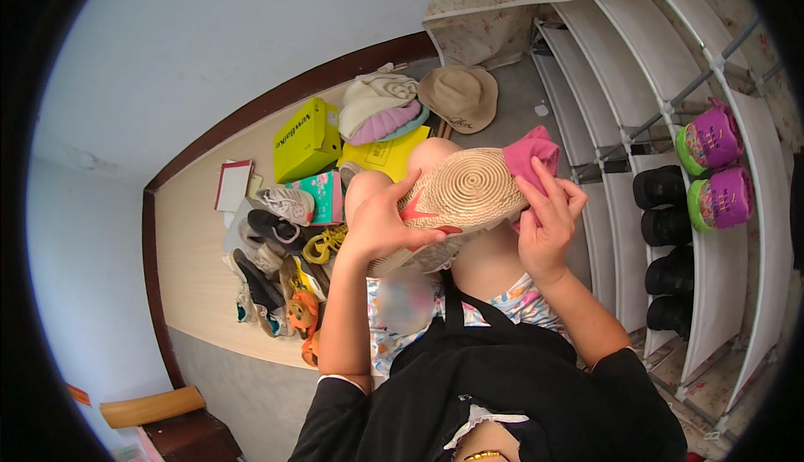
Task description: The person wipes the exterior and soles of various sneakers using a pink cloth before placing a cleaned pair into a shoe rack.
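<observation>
A shoe [471,182] with a patterned beige sole and red-orange inserts is held sole-up over the person's knees. My left hand [392,217] grips its middle, thumb and fingers spread around the sides. In my right hand [549,217] is a pink cloth [534,154], pressed against the end of the sole at the right. Part of the cloth hangs below the shoe's edge. The upper of the shoe is mostly turned away, with only a greyish side showing.
Several shoes [267,286], a yellow-green shoebox [304,141], folded fabrics [380,107] and a brimmed hat [461,94] lie at the left and ahead. To the right stands a shoe rack [719,280] with black shoes [669,273] and purple-green shoes [722,198]; a floral cover [496,28] hangs from it.
</observation>
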The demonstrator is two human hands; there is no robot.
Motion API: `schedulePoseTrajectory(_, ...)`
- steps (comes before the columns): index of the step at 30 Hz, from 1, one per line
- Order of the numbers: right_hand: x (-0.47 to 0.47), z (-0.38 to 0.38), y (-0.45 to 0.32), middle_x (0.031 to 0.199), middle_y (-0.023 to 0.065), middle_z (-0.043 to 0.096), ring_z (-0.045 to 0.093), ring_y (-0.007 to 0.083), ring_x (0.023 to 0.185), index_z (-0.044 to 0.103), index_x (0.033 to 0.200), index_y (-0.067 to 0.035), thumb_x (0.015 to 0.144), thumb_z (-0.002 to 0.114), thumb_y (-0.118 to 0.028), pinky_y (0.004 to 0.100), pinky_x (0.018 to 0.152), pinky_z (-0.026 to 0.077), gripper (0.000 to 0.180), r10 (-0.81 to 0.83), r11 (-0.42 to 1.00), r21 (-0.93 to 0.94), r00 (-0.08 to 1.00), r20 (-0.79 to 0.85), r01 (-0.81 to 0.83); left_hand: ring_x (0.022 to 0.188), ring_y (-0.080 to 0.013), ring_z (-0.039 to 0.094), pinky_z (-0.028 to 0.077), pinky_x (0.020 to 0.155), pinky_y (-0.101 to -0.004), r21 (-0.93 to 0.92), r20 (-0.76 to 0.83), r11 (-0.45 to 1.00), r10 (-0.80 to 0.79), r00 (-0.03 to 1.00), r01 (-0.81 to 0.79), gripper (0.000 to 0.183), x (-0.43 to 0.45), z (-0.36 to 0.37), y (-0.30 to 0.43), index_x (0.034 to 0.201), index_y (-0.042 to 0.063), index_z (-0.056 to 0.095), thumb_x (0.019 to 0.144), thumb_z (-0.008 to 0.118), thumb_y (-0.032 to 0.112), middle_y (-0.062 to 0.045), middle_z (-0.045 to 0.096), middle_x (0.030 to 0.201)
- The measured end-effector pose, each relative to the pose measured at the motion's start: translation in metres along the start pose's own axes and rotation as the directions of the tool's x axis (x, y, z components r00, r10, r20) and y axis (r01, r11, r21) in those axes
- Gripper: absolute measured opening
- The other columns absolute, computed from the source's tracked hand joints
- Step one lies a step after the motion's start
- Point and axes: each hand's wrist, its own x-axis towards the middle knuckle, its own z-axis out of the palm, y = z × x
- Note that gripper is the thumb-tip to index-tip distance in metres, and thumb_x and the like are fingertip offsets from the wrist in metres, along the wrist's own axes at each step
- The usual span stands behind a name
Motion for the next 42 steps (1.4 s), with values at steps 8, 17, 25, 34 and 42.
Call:
schedulePoseTrajectory(8,-0.012,0.014,-0.046,0.123,0.0021,0.064,0.052,0.023,0.095,0.073,0.102,-0.011,0.071,0.065,-0.006,0.033,0.085,0.044,0.033,-0.377,0.919,0.187,0.914,0.153,0.347,0.095,-0.0295,0.067,0.05,0.086,-0.0371,-0.005,0.001,1.0,0.008,1.0,-0.008,0.098,0.004,0.008,-0.002,0.138,-0.002,0.048,0.056,0.084,0.037,-0.023,0.067,0.103)
schedulePoseTrajectory(17,0.015,-0.014,0.034,0.121,0.0077,0.063,0.055,0.0275,0.094,0.07,0.103,-0.01,0.069,0.06,0.006,0.0377,0.08,0.05,0.04,-0.36,0.933,0.08,0.912,0.199,0.351,0.1,-0.0314,0.065,0.049,0.087,-0.0372,0.167,-0.071,0.983,0.084,0.994,-0.071,0.104,-0.009,0.009,0.016,0.138,-0.004,0.046,0.053,0.088,0.038,-0.022,0.065,0.105)
schedulePoseTrajectory(25,-0.003,-0.001,-0.008,0.12,0.0082,0.063,0.052,0.0335,0.1,0.068,0.091,-0.008,0.062,0.061,0.009,0.0411,0.087,0.046,0.035,-0.126,0.986,0.123,0.984,0.129,0.111,0.094,-0.0309,0.066,0.05,0.083,-0.0381,0.176,-0.107,0.981,0.102,0.989,-0.083,0.105,-0.008,0.017,0.011,0.138,-0.004,0.046,0.053,0.088,0.039,-0.02,0.065,0.103)
schedulePoseTrajectory(34,-0.001,-0.001,0.0,0.114,0.0069,0.064,0.056,0.0278,0.089,0.067,0.089,-0.01,0.066,0.068,-0.003,0.0367,0.079,0.049,0.024,-0.427,0.885,0.268,0.892,0.15,0.379,0.092,-0.0295,0.066,0.05,0.083,-0.0371,0.155,-0.149,0.985,0.103,0.983,-0.08,0.106,-0.017,0.018,0.012,0.139,-0.003,0.046,0.052,0.088,0.04,-0.019,0.065,0.102)
schedulePoseTrajectory(42,-0.002,-0.022,0.048,0.117,0.0172,0.062,0.058,0.0344,0.108,0.064,0.097,0.0,0.069,0.045,0.011,0.0411,0.095,0.046,0.035,0.284,0.91,0.298,0.957,0.058,-0.288,0.094,-0.0301,0.065,0.049,0.085,-0.0375,0.187,-0.154,0.977,0.13,0.98,-0.1,0.106,-0.015,0.021,0.013,0.14,-0.003,0.045,0.053,0.088,0.042,-0.017,0.065,0.101)
